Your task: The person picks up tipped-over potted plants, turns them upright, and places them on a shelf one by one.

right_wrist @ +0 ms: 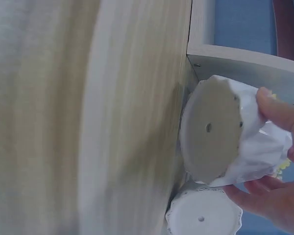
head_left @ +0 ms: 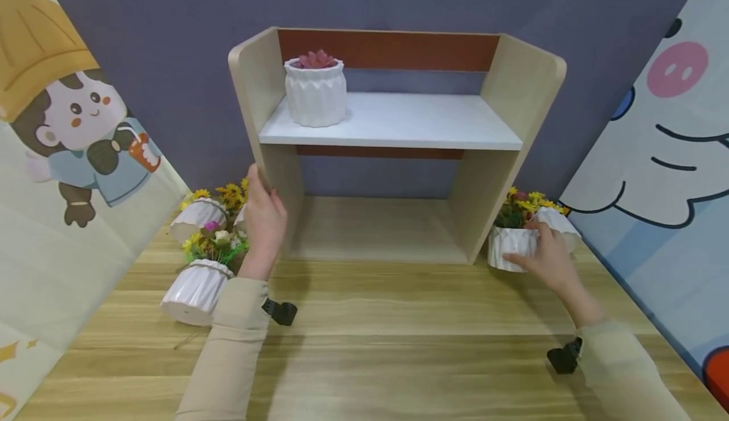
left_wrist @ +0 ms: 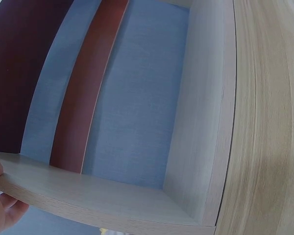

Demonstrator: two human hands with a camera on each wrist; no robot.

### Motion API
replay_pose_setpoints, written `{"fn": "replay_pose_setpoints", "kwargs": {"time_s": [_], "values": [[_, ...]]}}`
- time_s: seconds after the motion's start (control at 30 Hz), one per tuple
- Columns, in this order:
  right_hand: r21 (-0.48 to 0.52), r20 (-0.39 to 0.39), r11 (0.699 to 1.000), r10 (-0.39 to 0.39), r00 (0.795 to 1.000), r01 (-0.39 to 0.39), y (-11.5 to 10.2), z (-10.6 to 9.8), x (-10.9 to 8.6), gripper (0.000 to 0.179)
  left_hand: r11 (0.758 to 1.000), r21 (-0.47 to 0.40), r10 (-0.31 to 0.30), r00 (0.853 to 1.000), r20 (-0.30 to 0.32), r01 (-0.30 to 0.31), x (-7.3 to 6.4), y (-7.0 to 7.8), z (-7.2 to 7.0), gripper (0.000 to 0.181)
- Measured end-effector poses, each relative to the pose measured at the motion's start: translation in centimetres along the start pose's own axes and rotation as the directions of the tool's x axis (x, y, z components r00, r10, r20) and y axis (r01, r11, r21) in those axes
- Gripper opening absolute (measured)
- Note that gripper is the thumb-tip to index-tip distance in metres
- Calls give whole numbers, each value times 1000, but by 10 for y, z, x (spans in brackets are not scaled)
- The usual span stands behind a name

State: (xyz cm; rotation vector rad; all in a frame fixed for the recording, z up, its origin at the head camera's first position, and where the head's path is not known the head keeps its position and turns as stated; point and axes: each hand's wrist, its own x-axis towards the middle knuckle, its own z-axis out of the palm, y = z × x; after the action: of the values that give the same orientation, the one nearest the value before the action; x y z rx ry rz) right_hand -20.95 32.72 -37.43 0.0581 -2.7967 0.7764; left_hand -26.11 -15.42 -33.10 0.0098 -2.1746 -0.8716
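Note:
A small two-tier wooden shelf [head_left: 410, 120] stands against the wall in the head view. My left hand [head_left: 263, 228] grips the front edge of its left side panel [left_wrist: 108, 203], thumb on one face and fingers on the other. To the right of the shelf, my right hand [head_left: 551, 259] holds a white ribbed flower pot [head_left: 512, 249] with yellow and red flowers, thumb and fingers on opposite sides. The right wrist view shows this pot's underside [right_wrist: 210, 129] tilted toward the camera, close to the side panel. A second white pot [right_wrist: 203, 213] lies beside it.
On the shelf's upper board, at its left end, sits a white pot with a pink succulent [head_left: 316, 92]. Several white pots of flowers [head_left: 199, 288] lie on their sides left of the shelf. Printed panels flank the wooden table [head_left: 387, 358].

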Motion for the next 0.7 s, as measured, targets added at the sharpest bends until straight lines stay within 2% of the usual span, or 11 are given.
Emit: {"fn": "replay_pose_setpoints", "kwargs": {"time_s": [0.13, 0.23, 0.7], "values": [[11, -63, 999, -45, 997, 45, 3, 3, -8, 75, 1000, 2, 1, 1000, -2, -1, 0, 0, 0, 50], [10, -90, 999, -50, 995, 51, 5, 4, -13, 73, 1000, 0, 0, 1000, -1, 0, 0, 0, 0, 50], [1, -88, 999, 48, 995, -48, 12, 5, -33, 67, 1000, -4, -5, 1000, 12, 5, -1, 1, 0, 51]]}}
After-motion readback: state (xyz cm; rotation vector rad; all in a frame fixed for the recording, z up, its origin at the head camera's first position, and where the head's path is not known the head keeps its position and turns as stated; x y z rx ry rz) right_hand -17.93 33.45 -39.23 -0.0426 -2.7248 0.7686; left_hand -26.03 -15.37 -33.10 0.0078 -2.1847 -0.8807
